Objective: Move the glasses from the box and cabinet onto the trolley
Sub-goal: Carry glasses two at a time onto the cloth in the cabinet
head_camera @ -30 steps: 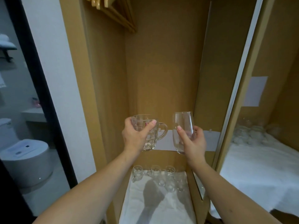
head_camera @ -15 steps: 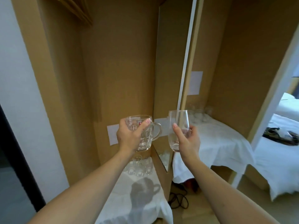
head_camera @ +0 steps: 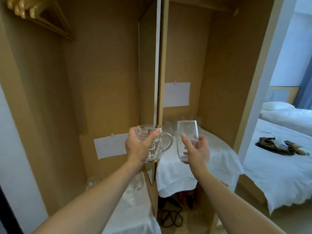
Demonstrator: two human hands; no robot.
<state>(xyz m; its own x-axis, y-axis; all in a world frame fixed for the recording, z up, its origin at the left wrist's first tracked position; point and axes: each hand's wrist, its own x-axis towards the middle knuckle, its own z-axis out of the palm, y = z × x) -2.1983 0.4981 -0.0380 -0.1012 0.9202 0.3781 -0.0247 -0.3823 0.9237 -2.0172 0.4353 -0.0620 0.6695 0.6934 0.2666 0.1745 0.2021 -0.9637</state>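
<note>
Glasses are in both hands, held up at chest height in front of the brown cabinet (head_camera: 104, 78). The left hand (head_camera: 137, 149) grips a dimpled glass mug (head_camera: 154, 143); its fingers curl round the body from the near side, the thumb lies across the front just under the rim, and the handle juts out to the right, free. The right hand (head_camera: 196, 152) holds a tall plain tumbler (head_camera: 186, 141) low on its body, thumb on the near side and fingertips showing through the glass on the far side. Both vessels are upright and close together but apart, the handle just short of the tumbler.

More glasses (head_camera: 135, 184) stand on a white cloth at the back of the left shelf (head_camera: 133, 217), partly hidden behind the left forearm. Beyond a pale upright divider (head_camera: 157, 65), a second surface draped in a white cloth (head_camera: 217, 159) carries a faint cluster of clear glassware (head_camera: 184, 119) at its far edge, too blurred to count. Whether that draped surface is the trolley cannot be told. A bed (head_camera: 285, 159) with dark items on it lies to the right, and cables trail on the floor below.

By my reading, this is the carrying step: two glasses are lifted and not yet set down. The next move calls for bringing both over the white-clothed surface on the right, keeping them from knocking together, and lowering each onto a bare patch away from the cloth's hanging edge.
</note>
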